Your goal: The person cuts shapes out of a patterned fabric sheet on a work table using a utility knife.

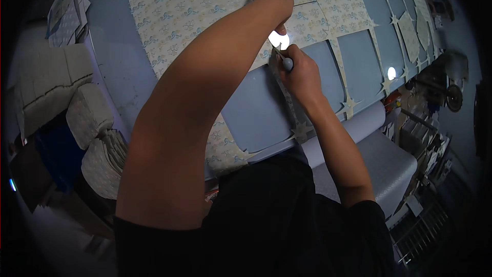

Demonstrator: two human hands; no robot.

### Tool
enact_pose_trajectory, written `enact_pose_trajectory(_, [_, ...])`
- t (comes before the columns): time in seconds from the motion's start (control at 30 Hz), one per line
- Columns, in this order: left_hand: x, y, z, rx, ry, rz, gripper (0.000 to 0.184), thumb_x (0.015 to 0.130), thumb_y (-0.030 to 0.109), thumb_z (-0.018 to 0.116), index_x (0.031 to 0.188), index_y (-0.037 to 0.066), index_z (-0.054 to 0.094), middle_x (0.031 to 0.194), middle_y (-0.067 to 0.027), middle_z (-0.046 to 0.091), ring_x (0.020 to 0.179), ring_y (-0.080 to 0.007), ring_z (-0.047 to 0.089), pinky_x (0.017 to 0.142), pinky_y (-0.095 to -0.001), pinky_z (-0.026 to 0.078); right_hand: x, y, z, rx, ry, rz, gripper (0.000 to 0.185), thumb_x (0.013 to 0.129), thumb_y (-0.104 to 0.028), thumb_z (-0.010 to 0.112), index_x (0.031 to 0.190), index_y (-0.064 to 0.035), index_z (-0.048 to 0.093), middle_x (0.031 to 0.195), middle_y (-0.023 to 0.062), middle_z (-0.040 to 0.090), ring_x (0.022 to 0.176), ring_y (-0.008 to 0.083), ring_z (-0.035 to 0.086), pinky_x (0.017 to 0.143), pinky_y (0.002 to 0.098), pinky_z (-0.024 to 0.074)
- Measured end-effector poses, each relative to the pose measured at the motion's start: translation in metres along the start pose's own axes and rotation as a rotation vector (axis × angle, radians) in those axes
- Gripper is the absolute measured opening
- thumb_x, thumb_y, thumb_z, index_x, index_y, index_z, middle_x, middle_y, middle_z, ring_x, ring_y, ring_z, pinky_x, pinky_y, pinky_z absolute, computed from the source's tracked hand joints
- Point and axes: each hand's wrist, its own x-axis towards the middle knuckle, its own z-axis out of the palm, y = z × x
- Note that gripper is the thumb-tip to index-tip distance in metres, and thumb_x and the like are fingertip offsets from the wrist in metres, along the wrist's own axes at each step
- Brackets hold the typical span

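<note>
A large pale sheet printed with small blue and yellow motifs (169, 15) lies over a blue-grey table (259, 105). My left hand (274, 1) rests on the sheet at the top, fingers bent and thumb spread away from them. Whether anything lies under its palm is hidden. Just below it, my right hand (302, 74) is closed around a knife with a rounded grey handle end (288, 64). Its thin tip points up and left to the edge of the sheet, beside a bright spot of light (280, 40). Straight cut lines run across the sheet right of my left hand.
Narrow strips with star-shaped ends (350, 106) frame cut-out openings along the table's near side. Loose scraps (408, 36) lie at the right. Stacked padded pieces (54, 84) stand at the left. A large grey roll (379, 169) is below the table edge, near a cluttered rack (417, 220).
</note>
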Motion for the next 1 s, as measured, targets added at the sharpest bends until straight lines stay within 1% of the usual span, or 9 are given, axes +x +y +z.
enact_pose_trajectory(0.07, [0.004, 0.002, -0.005, -0.05, -0.135, -0.077, 0.104, 0.057, 0.04, 0.102, 0.146, 0.01, 0.057, 0.148, -0.0099, 0.052, 0.135, -0.0337, 0.055, 0.107, -0.0522, 0.049, -0.001, -0.001, 0.004, -0.002, 0.007, 0.022, 0.018, 0.093, -0.016, 0.074, 0.094, -0.0026, 0.061, 0.086, 0.02, 0.071, 0.079, 0.0411, 0.069, 0.07, 0.0454, 0.0542])
enact_pose_trajectory(0.17, [0.01, 0.003, 0.0, -0.05, -0.124, -0.085, 0.102, 0.058, 0.043, 0.101, 0.146, 0.013, 0.059, 0.148, -0.0082, 0.053, 0.138, -0.0345, 0.051, 0.108, -0.0556, 0.047, -0.002, -0.002, 0.015, 0.023, 0.076, 0.011, 0.02, 0.093, -0.017, 0.074, 0.094, -0.0023, 0.061, 0.085, 0.02, 0.071, 0.078, 0.0414, 0.069, 0.069, 0.0458, 0.054])
enact_pose_trajectory(0.4, [0.009, 0.004, -0.007, -0.038, -0.178, -0.077, 0.095, 0.065, 0.032, 0.099, 0.149, 0.014, 0.056, 0.151, -0.0095, 0.05, 0.14, -0.0351, 0.05, 0.109, -0.0562, 0.046, 0.015, -0.018, 0.035, 0.034, 0.166, 0.096, 0.02, 0.091, -0.016, 0.075, 0.1, -0.0018, 0.063, 0.089, 0.0209, 0.072, 0.083, 0.0414, 0.07, 0.072, 0.0463, 0.0552])
enact_pose_trajectory(0.5, [0.01, 0.004, -0.007, -0.012, -0.145, -0.047, 0.096, 0.063, 0.041, 0.1, 0.141, 0.004, 0.058, 0.144, -0.0149, 0.054, 0.134, -0.038, 0.055, 0.104, -0.0542, 0.053, 0.027, -0.026, 0.039, 0.056, 0.171, 0.156, 0.025, 0.088, -0.013, 0.075, 0.108, -0.0017, 0.065, 0.095, 0.0217, 0.073, 0.087, 0.043, 0.071, 0.076, 0.0458, 0.0561])
enact_pose_trajectory(0.57, [0.012, 0.008, -0.009, -0.066, -0.161, -0.085, 0.088, 0.067, 0.032, 0.097, 0.142, 0.007, 0.059, 0.15, -0.0189, 0.048, 0.141, -0.0424, 0.044, 0.108, -0.0652, 0.045, 0.031, -0.028, 0.038, 0.06, 0.169, 0.182, 0.029, 0.087, -0.011, 0.076, 0.112, -0.0019, 0.066, 0.097, 0.0222, 0.073, 0.089, 0.0442, 0.07, 0.077, 0.0456, 0.0565])
enact_pose_trajectory(0.6, [0.014, 0.012, -0.012, -0.067, -0.149, -0.088, 0.088, 0.067, 0.032, 0.097, 0.142, 0.007, 0.059, 0.15, -0.0189, 0.048, 0.141, -0.0424, 0.044, 0.108, -0.0652, 0.045, 0.03, -0.027, 0.039, 0.067, 0.174, 0.165, 0.03, 0.083, -0.011, 0.078, 0.109, -0.0024, 0.066, 0.094, 0.022, 0.072, 0.087, 0.0436, 0.07, 0.076, 0.0476, 0.0563])
enact_pose_trajectory(0.67, [0.017, 0.027, -0.017, 0.122, -0.224, -0.097, 0.083, 0.07, 0.025, 0.094, 0.144, 0.012, 0.061, 0.157, -0.0215, 0.041, 0.146, -0.0461, 0.034, 0.109, -0.0729, 0.038, 0.029, -0.025, 0.04, 0.07, 0.181, 0.133, 0.032, 0.079, -0.011, 0.079, 0.105, -0.0029, 0.065, 0.091, 0.0218, 0.071, 0.086, 0.043, 0.069, 0.075, 0.0497, 0.0561])
enact_pose_trajectory(0.77, [0.027, 0.041, -0.021, 0.323, -0.388, 0.026, 0.08, 0.071, 0.022, 0.093, 0.145, 0.014, 0.061, 0.156, -0.0232, 0.042, 0.143, -0.0486, 0.033, 0.105, -0.0765, 0.04, 0.026, -0.027, 0.033, 0.08, 0.155, 0.077, 0.038, 0.078, -0.014, 0.079, 0.112, -0.0025, 0.066, 0.095, 0.022, 0.072, 0.088, 0.043, 0.07, 0.076, 0.0494, 0.0561])
enact_pose_trajectory(1.0, [0.021, 0.043, -0.037, 0.395, -0.473, 0.087, 0.079, 0.071, 0.015, 0.092, 0.143, 0.012, 0.062, 0.147, -0.0261, 0.051, 0.138, -0.0497, 0.035, 0.101, -0.0776, 0.046, 0.024, -0.032, 0.032, 0.367, 0.138, 0.189, 0.042, 0.089, -0.027, 0.076, 0.122, -0.0027, 0.066, 0.111, 0.0216, 0.072, 0.114, 0.037, 0.067, 0.095, 0.0445, 0.0517])
